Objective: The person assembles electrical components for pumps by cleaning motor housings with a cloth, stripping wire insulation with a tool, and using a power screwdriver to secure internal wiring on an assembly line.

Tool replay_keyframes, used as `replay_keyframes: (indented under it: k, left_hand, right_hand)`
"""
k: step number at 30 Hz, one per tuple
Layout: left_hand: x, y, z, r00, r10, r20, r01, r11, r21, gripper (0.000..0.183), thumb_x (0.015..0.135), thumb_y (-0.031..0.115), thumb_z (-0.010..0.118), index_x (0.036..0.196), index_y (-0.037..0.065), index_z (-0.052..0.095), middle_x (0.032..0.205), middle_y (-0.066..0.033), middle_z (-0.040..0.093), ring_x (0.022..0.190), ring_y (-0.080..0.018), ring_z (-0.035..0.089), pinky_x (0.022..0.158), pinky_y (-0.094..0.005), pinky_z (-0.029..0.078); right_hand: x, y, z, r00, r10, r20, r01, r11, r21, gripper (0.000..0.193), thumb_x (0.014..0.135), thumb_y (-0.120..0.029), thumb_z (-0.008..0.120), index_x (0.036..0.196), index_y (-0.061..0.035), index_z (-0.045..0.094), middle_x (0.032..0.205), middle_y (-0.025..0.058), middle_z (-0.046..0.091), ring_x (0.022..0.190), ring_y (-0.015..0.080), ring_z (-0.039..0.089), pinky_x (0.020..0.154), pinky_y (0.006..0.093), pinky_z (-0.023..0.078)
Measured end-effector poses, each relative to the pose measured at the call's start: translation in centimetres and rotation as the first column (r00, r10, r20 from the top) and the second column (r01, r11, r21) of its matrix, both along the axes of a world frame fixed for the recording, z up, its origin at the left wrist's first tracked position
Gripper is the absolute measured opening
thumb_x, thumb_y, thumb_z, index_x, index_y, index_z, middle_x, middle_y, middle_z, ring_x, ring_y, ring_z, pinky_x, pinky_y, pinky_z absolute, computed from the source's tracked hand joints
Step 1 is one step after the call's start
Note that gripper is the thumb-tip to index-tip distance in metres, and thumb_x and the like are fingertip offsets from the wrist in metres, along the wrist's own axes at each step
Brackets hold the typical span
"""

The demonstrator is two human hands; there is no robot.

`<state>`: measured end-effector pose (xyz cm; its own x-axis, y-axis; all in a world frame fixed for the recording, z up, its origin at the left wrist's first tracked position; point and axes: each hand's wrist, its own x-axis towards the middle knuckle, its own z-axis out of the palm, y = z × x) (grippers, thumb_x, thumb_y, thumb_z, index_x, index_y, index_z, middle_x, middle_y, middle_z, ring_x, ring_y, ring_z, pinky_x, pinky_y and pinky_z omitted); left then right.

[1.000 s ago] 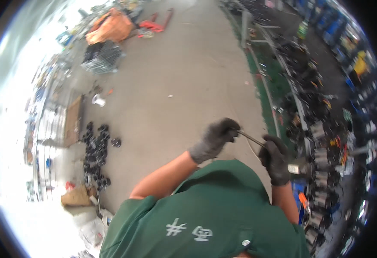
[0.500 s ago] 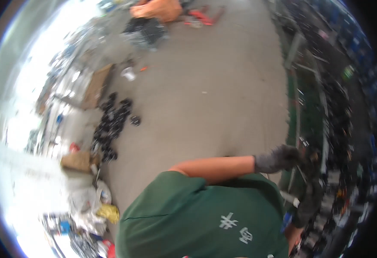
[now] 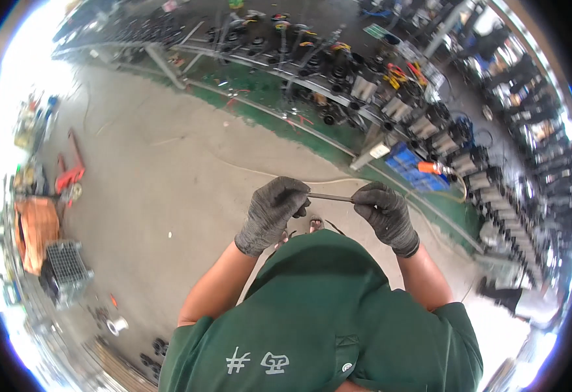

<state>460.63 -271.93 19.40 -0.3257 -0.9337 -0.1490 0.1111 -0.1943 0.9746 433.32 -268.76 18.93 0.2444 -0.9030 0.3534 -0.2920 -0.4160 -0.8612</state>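
My left hand (image 3: 271,210), in a dark grey work glove, is closed on one end of a thin dark metal rod (image 3: 330,196). The other end sits pinched in the gloved fingers of my right hand (image 3: 386,212). Held roughly level in front of my chest, the rod spans the gap between both hands. Its ends are hidden by the fingers, and its exact kind is not clear. Both hands are above the floor, apart from the workbench.
A long workbench (image 3: 332,88) with several dark cylindrical parts runs from far left to right. Below it hang a blue crate (image 3: 411,168) and an orange-handled tool (image 3: 433,168). Over the floor trails a pale hose (image 3: 253,169). To the left stand a wire basket (image 3: 70,268) and a red pallet jack (image 3: 70,171).
My body and view have turned right toward the workbench. Both hands, earlier out at the right by the bench, now sit in front of me with the rod stretched between them.
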Motion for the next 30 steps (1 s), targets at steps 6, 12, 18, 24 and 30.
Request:
replay_keyframes:
  k: [6,12,18,24,30]
  left_hand:
    - [-3.5,-2.0,-1.7,0.965,-0.263,-0.019,0.262,0.965,-0.029,0.011,0.095,0.006,0.064,0.104,-0.001,0.065,0.084,-0.0086,0.068,0.072,-0.0136,0.064,0.067,-0.0291,0.054]
    - [-10.0,-3.3,-1.4,0.91,-0.414,-0.036,0.415,0.91,0.026,0.012,0.095,0.007,0.065,0.104,0.0,0.065,0.085,-0.009,0.068,0.072,-0.0136,0.063,0.065,-0.0275,0.052]
    - [-17.8,-3.7,-1.0,0.791,-0.499,-0.355,0.569,0.813,0.125,0.021,0.098,0.017,0.064,0.109,-0.001,0.066,0.088,-0.0101,0.069,0.075,-0.0157,0.064,0.066,-0.0295,0.052]
    - [-26.1,-3.7,0.2,0.71,-0.546,-0.446,0.658,0.74,0.141,0.025,0.097,0.021,0.066,0.11,0.0,0.066,0.089,-0.0094,0.069,0.074,-0.0157,0.063,0.065,-0.029,0.051]
    - [-32.8,-3.5,-0.3,0.817,-0.55,-0.172,0.562,0.827,0.028,0.015,0.094,0.013,0.07,0.103,0.001,0.066,0.085,-0.0051,0.067,0.073,-0.0116,0.062,0.064,-0.0257,0.051]
  right_hand:
    - [-2.0,5.0,2.3,0.889,-0.391,0.236,0.155,0.745,0.649,0.026,0.102,-0.016,0.06,0.121,0.0015,0.062,0.076,0.0061,0.066,0.062,0.0141,0.06,0.057,0.0266,0.048]
    - [-6.0,9.1,0.4,0.706,-0.551,0.444,0.13,0.718,0.684,0.026,0.1,-0.016,0.062,0.119,0.0022,0.064,0.08,0.0089,0.066,0.067,0.0156,0.062,0.062,0.0274,0.05]
    - [-10.4,12.4,-0.6,0.75,-0.626,0.215,0.562,0.773,0.293,0.017,0.089,0.005,0.066,0.106,0.0022,0.069,0.093,0.0131,0.066,0.085,0.0229,0.067,0.075,0.0324,0.052]
    - [-16.9,13.9,-1.0,0.679,-0.721,0.139,0.691,0.691,0.212,0.02,0.088,0.005,0.067,0.108,0.0025,0.069,0.09,0.012,0.066,0.082,0.0216,0.064,0.074,0.0307,0.051]
    - [-22.9,14.2,-1.1,0.604,-0.695,0.389,0.473,0.706,0.527,0.021,0.097,-0.01,0.065,0.115,0.0014,0.067,0.083,0.0065,0.066,0.071,0.0144,0.061,0.068,0.0288,0.051]
